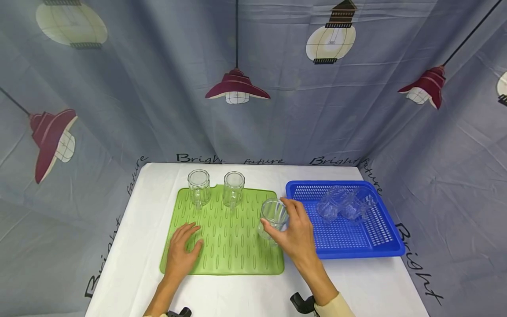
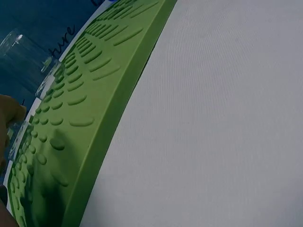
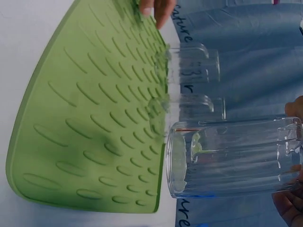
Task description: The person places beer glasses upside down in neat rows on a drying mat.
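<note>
A clear glass mug (image 1: pixel 274 213) is in my right hand (image 1: pixel 297 233), held near its rim between thumb and fingers over the right side of a green drying mat (image 1: pixel 233 251). In the right wrist view this mug (image 3: pixel 232 158) looks upright, its base apparently just above the mat. My left hand (image 1: pixel 183 251) is over the mat's left side, fingers loosely spread, holding nothing. Two more glass mugs stand at the mat's back edge, a left one (image 1: pixel 199 187) and a right one (image 1: pixel 233 189), handles toward me. In the left wrist view, only part of that hand (image 2: pixel 8 111) shows.
Right of the mat sits a blue plastic basket (image 1: pixel 344 253), its left side close to my right hand. More glass mugs (image 1: pixel 342 204) lie inside, overlapping near its back. A white cloth (image 1: pixel 237 295) covers the table, and a patterned grey-blue curtain (image 1: pixel 237 132) hangs behind.
</note>
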`<state>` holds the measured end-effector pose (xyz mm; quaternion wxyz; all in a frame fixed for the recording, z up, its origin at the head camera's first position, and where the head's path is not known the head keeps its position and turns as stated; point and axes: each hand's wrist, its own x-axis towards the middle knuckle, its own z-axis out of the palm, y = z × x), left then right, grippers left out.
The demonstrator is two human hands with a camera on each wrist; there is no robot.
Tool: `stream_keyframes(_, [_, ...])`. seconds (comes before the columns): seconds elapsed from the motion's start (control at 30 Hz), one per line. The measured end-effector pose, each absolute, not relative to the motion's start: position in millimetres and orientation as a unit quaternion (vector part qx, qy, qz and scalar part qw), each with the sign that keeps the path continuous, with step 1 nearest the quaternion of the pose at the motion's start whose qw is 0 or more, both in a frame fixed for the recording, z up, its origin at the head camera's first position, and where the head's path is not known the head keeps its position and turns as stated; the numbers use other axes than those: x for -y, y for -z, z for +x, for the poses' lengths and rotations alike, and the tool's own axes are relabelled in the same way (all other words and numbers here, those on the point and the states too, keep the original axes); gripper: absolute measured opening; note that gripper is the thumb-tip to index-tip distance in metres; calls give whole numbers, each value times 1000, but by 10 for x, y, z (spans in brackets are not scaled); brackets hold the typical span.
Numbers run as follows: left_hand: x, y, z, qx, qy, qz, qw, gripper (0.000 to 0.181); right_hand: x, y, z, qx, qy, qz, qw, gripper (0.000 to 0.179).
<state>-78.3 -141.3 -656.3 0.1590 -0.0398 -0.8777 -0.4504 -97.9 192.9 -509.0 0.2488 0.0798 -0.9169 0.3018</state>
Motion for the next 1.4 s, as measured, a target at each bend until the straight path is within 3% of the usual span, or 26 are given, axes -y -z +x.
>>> stream_keyframes(0.17, [1256, 6499, -768, 867, 475, -48, 143, 50, -1887, 5105, -992, 918, -299, 84, 248, 81])
stream_keyframes(0.53, [770, 6383, -699, 853, 486, -153, 112, 68, -1811, 5170, -973, 915, -291, 108, 257, 83])
stream_keyframes(0.77, [475, 6293, -675, 819, 553, -147, 51, 72, -1730, 5162, -932, 915, -302, 112, 242, 81])
stream_keyframes(1.2, [314, 6338, -743, 778, 599, -174, 71, 76, -1627, 5155, -925, 908, -298, 140, 258, 81])
stream_keyframes(1.4, [281, 6324, -764, 770, 619, -150, 33, 81, -1584, 5165, -893, 906, -299, 142, 263, 80])
